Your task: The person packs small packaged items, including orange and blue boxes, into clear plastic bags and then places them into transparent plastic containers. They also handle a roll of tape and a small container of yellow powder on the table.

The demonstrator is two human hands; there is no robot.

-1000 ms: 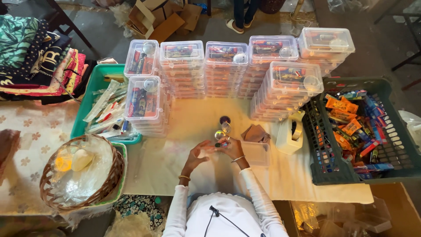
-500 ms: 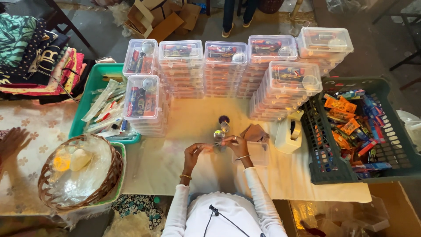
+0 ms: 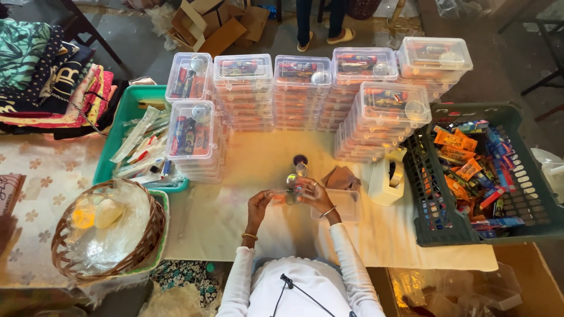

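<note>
My left hand (image 3: 259, 204) and my right hand (image 3: 315, 194) meet over the cream table cloth (image 3: 235, 199), both holding a small clear item (image 3: 289, 194) between the fingertips; what it is stays too small to tell. Just beyond the hands stand small round objects, a clear one (image 3: 301, 169) and a dark one (image 3: 300, 159). An open clear plastic box (image 3: 346, 205) sits under my right wrist, with brown paper pieces (image 3: 341, 176) behind it.
Stacks of clear lidded boxes (image 3: 302, 88) filled with colourful items line the far side. A green tray (image 3: 126, 117) of packets is left, a wicker basket (image 3: 147, 235) front left, a white tape dispenser (image 3: 388, 176) and dark crate (image 3: 529, 176) of snacks right. A person's legs (image 3: 320, 20) stand beyond.
My hands have stayed together at the table's middle, shifting only slightly. A hand at the far left edge has gone from view.
</note>
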